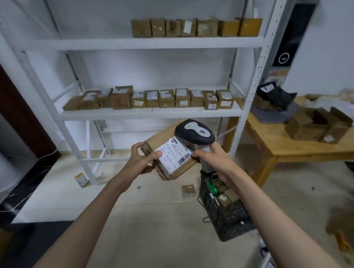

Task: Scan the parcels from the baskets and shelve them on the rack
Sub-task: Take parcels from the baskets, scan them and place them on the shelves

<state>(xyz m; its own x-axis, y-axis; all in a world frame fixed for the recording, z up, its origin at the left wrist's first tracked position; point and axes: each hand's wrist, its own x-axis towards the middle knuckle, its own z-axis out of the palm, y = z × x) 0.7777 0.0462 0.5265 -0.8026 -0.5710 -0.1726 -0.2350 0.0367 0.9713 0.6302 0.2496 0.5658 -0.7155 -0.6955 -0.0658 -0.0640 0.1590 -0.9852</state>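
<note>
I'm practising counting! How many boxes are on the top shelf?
7 boxes, all in one row on the right part of the top shelf, touching side by side. More could be hidden behind them.

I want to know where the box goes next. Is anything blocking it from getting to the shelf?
Nothing visible blocks it. The left hand holds the parcel in open air before the rack, while the right hand holds the scanner over its label. The middle shelf is nearly full; its left end looks free.
</note>
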